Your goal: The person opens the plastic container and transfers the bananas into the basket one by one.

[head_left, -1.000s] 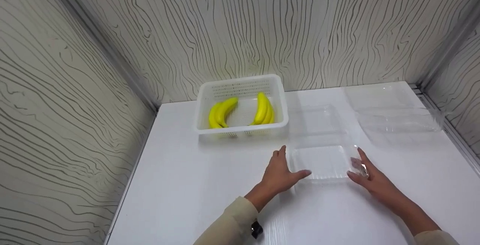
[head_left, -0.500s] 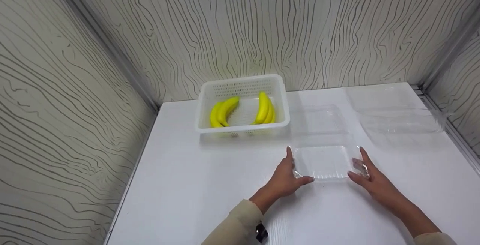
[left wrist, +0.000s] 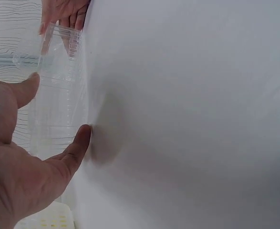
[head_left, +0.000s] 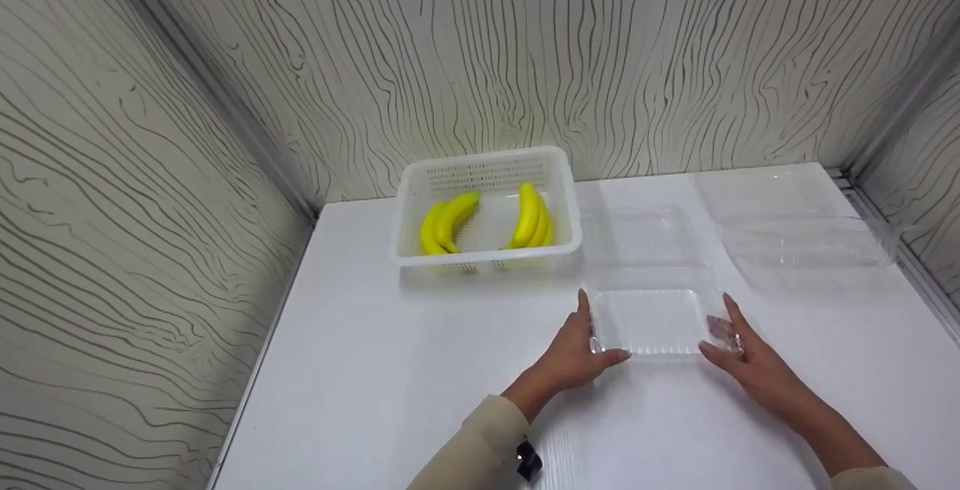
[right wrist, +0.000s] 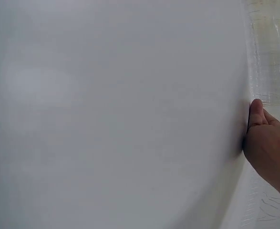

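Note:
A clear plastic clamshell box (head_left: 649,321) sits on the white table, its lid (head_left: 637,238) lying back behind the base. My left hand (head_left: 574,355) holds the left end of the base, thumb along the near side and fingers at the left wall. At the opposite end, my right hand (head_left: 750,355) grips the base, and some of its fingers show through the clear wall. In the left wrist view, the left hand (left wrist: 35,162) spans the box end with thumb and fingers apart. The right wrist view catches the right hand (right wrist: 271,143) at the box's edge.
Behind and left stands a white perforated basket (head_left: 484,257). It holds a banana bunch (head_left: 450,221) on its left and another banana bunch (head_left: 531,216) on its right. A second clear plastic container (head_left: 806,242) lies open at the back right. Patterned walls (head_left: 480,62) enclose the table.
My left hand has moved right and taken hold of the left end of the clamshell box. The right hand has kept its grip, and the box has shifted slightly right.

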The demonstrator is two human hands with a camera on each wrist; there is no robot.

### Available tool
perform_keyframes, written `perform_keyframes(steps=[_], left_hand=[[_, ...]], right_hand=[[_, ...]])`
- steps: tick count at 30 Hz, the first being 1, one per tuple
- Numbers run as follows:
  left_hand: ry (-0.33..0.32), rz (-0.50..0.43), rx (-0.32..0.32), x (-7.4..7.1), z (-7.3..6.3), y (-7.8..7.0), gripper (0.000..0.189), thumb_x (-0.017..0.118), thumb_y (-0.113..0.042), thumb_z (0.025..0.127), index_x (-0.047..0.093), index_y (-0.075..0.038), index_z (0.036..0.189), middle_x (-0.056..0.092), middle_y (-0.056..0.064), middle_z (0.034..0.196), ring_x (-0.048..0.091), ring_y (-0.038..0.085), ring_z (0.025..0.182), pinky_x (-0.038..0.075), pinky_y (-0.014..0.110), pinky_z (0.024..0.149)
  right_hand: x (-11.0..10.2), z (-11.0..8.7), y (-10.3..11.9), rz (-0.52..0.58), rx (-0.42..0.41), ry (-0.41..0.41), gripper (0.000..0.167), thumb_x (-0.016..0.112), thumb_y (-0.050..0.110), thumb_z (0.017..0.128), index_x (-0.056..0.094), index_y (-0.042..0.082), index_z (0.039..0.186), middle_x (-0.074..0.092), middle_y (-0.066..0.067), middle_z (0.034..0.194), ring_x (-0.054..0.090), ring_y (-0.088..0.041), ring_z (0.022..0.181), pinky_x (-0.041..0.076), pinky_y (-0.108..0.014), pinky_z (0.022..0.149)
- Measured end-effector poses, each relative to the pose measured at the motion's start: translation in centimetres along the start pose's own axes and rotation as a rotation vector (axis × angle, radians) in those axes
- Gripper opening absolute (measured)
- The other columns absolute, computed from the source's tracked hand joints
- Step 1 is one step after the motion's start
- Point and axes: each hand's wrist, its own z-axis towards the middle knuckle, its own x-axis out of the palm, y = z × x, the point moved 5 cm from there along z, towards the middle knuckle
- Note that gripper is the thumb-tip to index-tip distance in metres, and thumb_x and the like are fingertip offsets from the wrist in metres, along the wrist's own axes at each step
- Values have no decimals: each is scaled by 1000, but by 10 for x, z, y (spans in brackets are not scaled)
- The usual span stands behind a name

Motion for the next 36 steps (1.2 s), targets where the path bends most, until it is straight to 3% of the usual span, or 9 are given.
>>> perform_keyframes(steps=[5,10,15,23,29,36], left_hand=[[12,17,18,-2,3,-2,116,83,-45,92,5,-14,174,48,10,163,52,15,145,40,39,128],[21,18,7,-4,8,-1,115,82,-46,93,6,-16,174,49,10,162,53,16,145,39,39,128],[19,14,1,-4,13,1,114,82,-47,93,7,-17,174,46,9,166,54,18,146,39,40,128],[21,-13,8,-6,19,2,114,82,-45,92,7,-18,174,43,9,169,54,19,148,39,38,129],[20,-45,15,-10,23,3,113,82,-43,93,6,-19,174,46,11,167,54,22,149,39,40,128],[18,-111,-15,-8,33,5,112,82,-42,93,7,-24,174,41,9,170,48,24,154,36,43,131]], right_hand=[[-1,1,1,-4,13,13,103,60,48,108,-22,33,169,9,-30,177,1,-61,162,12,-84,121],[-1,4,2,-27,-10,-6,102,59,46,109,-21,30,169,25,-32,173,16,-59,160,20,-81,121],[-2,8,3,-40,-20,-14,100,59,46,109,-21,32,169,27,-30,174,22,-56,160,25,-77,121],[-4,11,4,-31,0,-13,102,60,48,108,-22,34,168,22,-32,174,11,-60,161,17,-82,121],[-3,16,9,-18,-15,-13,102,59,47,109,-21,33,169,24,-31,174,17,-57,161,19,-80,122],[-6,19,10,2,-3,4,101,57,47,110,-25,35,167,19,-31,175,10,-59,162,17,-80,123]])
